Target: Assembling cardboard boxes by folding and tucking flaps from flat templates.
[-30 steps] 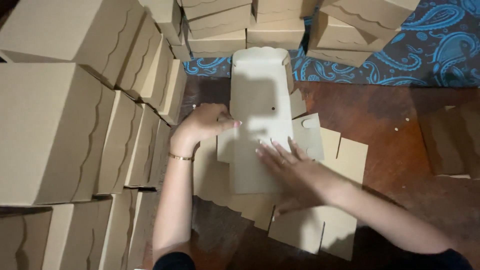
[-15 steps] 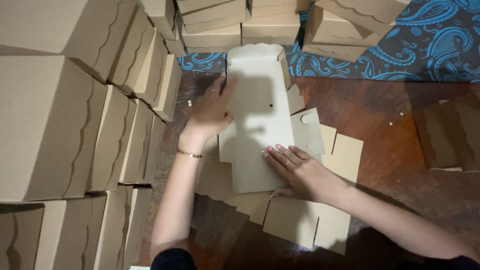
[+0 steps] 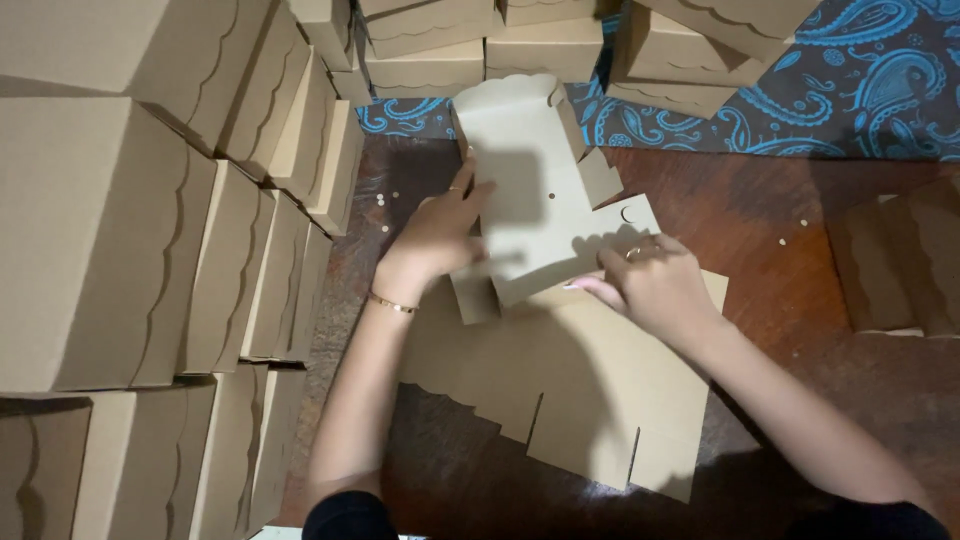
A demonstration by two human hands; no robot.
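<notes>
A flat tan cardboard box blank with scalloped edges and side flaps is lifted at its near end off the dark wooden floor. My left hand grips its left side, fingers spread over the panel. My right hand holds its near right edge, a ring on one finger. Under both hands lies another flat blank with cut tabs pointing toward me.
Stacks of assembled tan boxes fill the left side, and more boxes line the far edge. A blue paisley cloth lies at the back right. Flat cardboard pieces rest at the right.
Both hands shifted from pressing the blank flat to gripping it. Its near end has come up off the blank below, and the right hand moved up and right along the edge.
</notes>
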